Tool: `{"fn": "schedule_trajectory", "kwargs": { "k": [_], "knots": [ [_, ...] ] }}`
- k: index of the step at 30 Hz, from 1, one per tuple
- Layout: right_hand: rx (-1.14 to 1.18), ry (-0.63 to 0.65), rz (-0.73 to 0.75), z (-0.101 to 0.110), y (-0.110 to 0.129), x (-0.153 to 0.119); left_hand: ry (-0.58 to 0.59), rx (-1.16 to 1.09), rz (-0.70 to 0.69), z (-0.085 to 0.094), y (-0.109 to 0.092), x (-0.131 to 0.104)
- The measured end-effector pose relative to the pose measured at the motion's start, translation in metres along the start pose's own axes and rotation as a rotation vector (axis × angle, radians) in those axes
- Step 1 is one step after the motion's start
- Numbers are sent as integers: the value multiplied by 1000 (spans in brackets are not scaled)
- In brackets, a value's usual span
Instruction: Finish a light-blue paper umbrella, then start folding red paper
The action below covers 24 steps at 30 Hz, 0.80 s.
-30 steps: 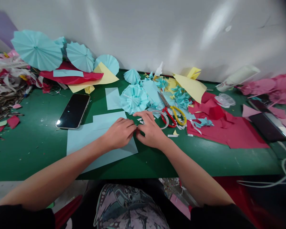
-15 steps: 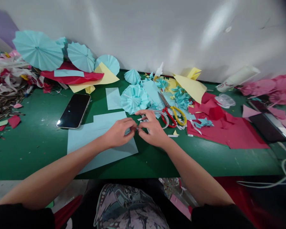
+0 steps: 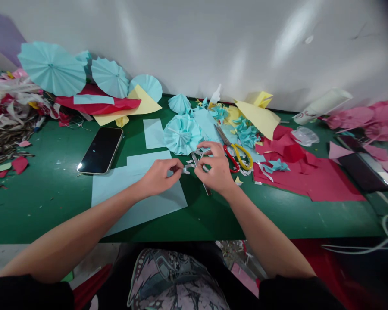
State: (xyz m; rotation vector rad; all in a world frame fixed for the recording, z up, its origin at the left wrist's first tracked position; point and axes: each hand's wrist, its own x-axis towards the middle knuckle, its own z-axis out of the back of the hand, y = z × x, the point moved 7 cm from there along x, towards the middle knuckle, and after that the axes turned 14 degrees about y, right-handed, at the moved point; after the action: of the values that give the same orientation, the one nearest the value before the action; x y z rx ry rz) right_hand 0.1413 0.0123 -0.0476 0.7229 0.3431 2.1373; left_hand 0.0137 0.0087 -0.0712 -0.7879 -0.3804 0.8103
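My left hand (image 3: 163,175) is closed in a pinch above light blue paper sheets (image 3: 116,193). A small whitish strip (image 3: 185,171) sticks out from its fingertips. Just to the right, my right hand (image 3: 216,168) has thumb and index finger pressed together, the other fingers curved; whatever sits in that pinch is too small to make out. A narrow metal strip (image 3: 207,188) runs beneath the right hand, its middle hidden. Part of a pale ring (image 3: 207,153) shows behind the fingers. Scissors (image 3: 234,156) with red and yellow handles lie beside this hand.
A pleated blue paper rosette (image 3: 183,134) lies beyond my hands. A phone (image 3: 101,150) is at left. Red paper (image 3: 310,181) covers the right side, near a power bank-like dark box (image 3: 355,168). Larger blue paper fans (image 3: 51,69) lean against the wall.
My hands have moved apart from touching fingertips, the right one going rightward. The whitish strip now shows at the left fingertips. The ring is more hidden and the metal strip more exposed.
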Motion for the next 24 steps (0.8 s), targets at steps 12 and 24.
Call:
{"fn": "schedule_trajectory", "kwargs": {
  "k": [12, 24],
  "knots": [
    [164, 288, -182, -17, -7, 1, 11, -32, -31, 0, -4, 0],
    [-24, -16, -253, -4, -24, -2, 10, -8, -38, 0, -1, -1]
  ]
}}
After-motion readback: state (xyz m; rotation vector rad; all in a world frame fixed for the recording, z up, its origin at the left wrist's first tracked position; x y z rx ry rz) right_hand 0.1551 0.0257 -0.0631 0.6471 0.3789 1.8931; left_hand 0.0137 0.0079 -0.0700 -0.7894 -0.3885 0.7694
